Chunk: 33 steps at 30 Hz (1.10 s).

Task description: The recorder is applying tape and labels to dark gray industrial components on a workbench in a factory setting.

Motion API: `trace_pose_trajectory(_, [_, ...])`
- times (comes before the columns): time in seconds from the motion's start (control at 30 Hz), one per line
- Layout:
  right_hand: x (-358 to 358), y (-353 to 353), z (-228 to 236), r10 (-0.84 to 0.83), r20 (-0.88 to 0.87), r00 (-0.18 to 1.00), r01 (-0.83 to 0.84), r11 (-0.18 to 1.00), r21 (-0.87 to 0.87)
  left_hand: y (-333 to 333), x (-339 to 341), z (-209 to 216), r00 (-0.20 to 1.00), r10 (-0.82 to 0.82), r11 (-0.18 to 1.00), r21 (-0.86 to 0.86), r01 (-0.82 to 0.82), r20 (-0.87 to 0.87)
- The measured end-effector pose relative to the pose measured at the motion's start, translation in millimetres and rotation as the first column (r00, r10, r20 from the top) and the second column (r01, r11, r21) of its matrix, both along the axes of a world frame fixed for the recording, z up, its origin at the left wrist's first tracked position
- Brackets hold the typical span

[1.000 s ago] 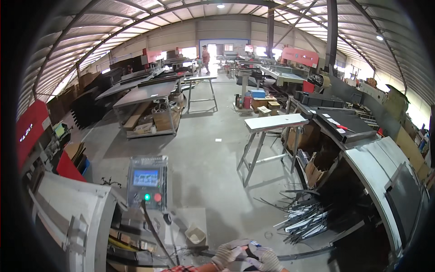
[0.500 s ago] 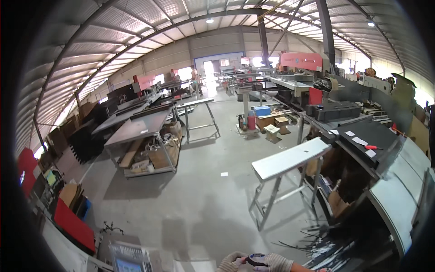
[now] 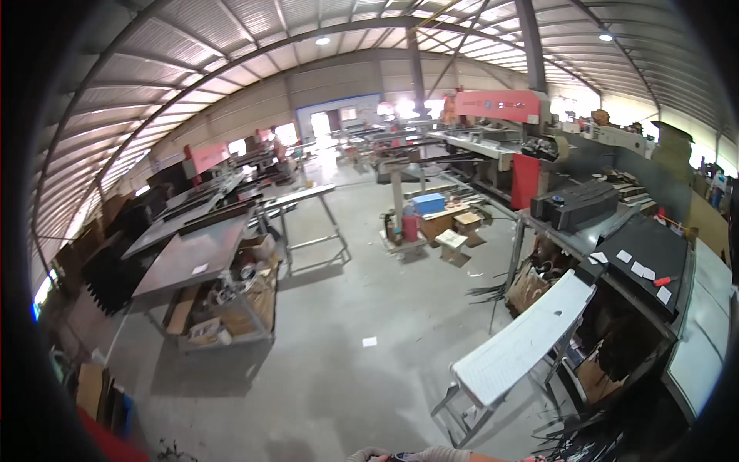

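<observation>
Gloved hands [image 3: 408,455] barely visible at bottom edge, together on small dark object, perhaps; grip unclear. White-topped work table [image 3: 523,346] just beyond, untouched.

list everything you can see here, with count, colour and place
long narrow table: one, white top on a metal frame, right of centre
workbench: one, grey steel top, boxes and clutter on its lower shelf, left
open-frame metal table: one, grey, behind the workbench
red machine: one, red housing, back right
black sheet: one, black with small white slips on it, far right
blue box: one, blue, on the floor mid-room
red cylinder: one, red, upright beside the blue box
concrete floor: grey, a small white scrap near the centre
gloved hands: only a sliver, light gloves, bottom edge; fingers hidden, left and right not separable
</observation>
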State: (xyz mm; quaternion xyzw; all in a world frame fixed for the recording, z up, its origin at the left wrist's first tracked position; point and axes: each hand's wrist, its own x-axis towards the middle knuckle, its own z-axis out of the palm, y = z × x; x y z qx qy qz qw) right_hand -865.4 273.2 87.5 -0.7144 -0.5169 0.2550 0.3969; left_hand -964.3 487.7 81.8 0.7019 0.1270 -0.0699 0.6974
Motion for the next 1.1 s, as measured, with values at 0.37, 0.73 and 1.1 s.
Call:
trace_pose_trajectory(0.37, [251, -201, -78, -0.903, -0.072, -0.423, 0.863, -0.426, 0.271, 154, 377, -113, 0.954, -0.299, 0.688, 0.689, 0.228, -0.017])
trace_pose_trajectory(0.73, [272, -212, -149, -0.524, 0.685, -0.507, 0.753, -0.656, 0.056, 287, 482, -190, 0.817, -0.118, 0.769, 0.469, 0.435, -0.565])
trace_pose_trajectory(1.1, [274, -153, -97, -0.199, 0.791, -0.579, 0.682, -0.649, 0.336, 222, 894, -245, 0.618, -0.746, 0.124, 0.861, 0.494, -0.247])
